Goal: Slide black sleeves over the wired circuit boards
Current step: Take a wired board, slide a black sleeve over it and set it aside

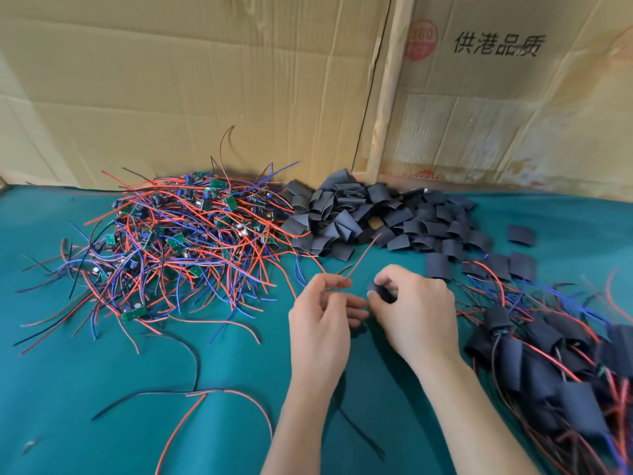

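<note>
My left hand (325,310) pinches thin red and black wires (363,255) that rise up and to the right from its fingertips. Just to its right, my right hand (414,310) grips a black sleeve (382,291) between thumb and fingers. The two hands almost touch at the fingertips above the green cloth. Any circuit board on these wires is hidden by my fingers. A tangled heap of green circuit boards with red, blue and black wires (171,241) lies at the left. A pile of empty black sleeves (370,217) lies behind my hands.
Sleeved boards with trailing wires (555,365) are heaped at the right. Loose sleeves (520,234) lie at the far right. A loose red-and-black wire pair (205,394) curls across the green cloth (85,389) at the front left. Cardboard walls (205,80) close the back.
</note>
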Demonstrator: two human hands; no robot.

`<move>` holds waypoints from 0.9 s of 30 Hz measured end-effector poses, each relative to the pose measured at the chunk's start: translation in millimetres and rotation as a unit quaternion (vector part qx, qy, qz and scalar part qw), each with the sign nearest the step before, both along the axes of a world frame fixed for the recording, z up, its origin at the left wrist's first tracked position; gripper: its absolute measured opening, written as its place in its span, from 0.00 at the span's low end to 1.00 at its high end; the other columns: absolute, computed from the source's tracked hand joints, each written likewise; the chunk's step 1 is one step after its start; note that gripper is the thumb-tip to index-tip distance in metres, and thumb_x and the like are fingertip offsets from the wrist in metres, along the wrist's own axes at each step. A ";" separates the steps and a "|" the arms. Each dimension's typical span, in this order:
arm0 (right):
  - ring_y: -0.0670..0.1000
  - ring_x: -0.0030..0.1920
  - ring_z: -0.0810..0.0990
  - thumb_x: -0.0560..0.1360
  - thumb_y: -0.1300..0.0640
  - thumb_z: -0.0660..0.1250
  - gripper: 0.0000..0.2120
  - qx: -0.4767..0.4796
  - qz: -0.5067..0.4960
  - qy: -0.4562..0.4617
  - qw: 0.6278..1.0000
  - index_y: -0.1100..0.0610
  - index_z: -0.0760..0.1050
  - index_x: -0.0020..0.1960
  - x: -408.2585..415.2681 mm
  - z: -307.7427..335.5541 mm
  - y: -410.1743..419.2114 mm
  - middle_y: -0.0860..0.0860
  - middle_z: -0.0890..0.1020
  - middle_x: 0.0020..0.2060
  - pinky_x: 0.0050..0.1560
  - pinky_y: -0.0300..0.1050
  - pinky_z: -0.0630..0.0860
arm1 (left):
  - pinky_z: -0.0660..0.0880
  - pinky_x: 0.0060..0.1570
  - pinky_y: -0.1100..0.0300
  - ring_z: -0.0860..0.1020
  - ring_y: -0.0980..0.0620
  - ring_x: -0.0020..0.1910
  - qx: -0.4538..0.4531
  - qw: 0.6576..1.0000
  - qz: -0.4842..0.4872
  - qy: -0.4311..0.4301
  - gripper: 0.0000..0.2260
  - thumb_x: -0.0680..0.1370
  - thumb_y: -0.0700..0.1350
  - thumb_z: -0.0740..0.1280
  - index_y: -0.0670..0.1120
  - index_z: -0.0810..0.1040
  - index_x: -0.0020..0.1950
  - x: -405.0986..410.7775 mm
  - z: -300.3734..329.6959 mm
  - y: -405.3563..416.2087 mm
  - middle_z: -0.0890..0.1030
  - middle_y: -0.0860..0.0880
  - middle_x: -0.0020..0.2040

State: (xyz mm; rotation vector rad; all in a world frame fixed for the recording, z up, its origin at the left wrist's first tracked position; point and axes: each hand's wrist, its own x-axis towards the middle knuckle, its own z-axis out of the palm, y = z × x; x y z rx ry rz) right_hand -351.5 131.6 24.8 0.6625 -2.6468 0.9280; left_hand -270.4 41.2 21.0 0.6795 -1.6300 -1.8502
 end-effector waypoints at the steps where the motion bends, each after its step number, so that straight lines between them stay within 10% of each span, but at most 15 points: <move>1: 0.62 0.45 0.82 0.72 0.58 0.74 0.04 -0.027 -0.007 -0.009 1.000 0.51 0.81 0.46 -2.0 0.5 2.4 0.50 0.86 0.37 0.44 0.53 0.78 | 0.76 0.34 0.62 0.82 0.47 0.34 0.009 1.000 -0.001 0.001 0.15 0.77 0.30 0.55 0.42 0.78 0.49 0.1 0.3 -0.1 0.85 0.42 0.37; 11: 0.46 0.38 0.81 0.72 0.59 0.75 0.05 -0.131 0.018 -0.099 0.986 0.51 0.81 0.41 -17.7 4.3 17.1 0.43 0.85 0.34 0.44 0.45 0.76 | 0.76 0.32 0.62 0.83 0.46 0.33 0.029 1.000 -0.001 -0.005 0.13 0.77 0.30 0.55 0.41 0.77 0.48 0.2 0.8 -2.2 0.85 0.43 0.35; 19: 0.51 0.46 0.88 0.75 0.71 0.69 0.17 -0.482 0.091 -0.388 0.780 0.58 0.67 0.35 -17.3 25.7 22.4 0.57 0.87 0.40 0.34 0.40 0.79 | 0.75 0.30 0.63 0.83 0.47 0.32 0.020 1.000 -0.007 -0.005 0.12 0.78 0.32 0.56 0.41 0.77 0.44 0.9 1.8 0.1 0.84 0.43 0.35; 27: 0.54 0.43 0.84 0.70 0.68 0.74 0.20 -0.523 0.140 -0.402 0.738 0.54 0.65 0.32 -23.9 28.0 32.0 0.62 0.80 0.41 0.34 0.39 0.77 | 0.74 0.29 0.63 0.82 0.47 0.32 0.012 1.000 -0.007 -0.003 0.11 0.80 0.33 0.58 0.42 0.78 0.44 0.7 1.5 0.6 0.83 0.43 0.34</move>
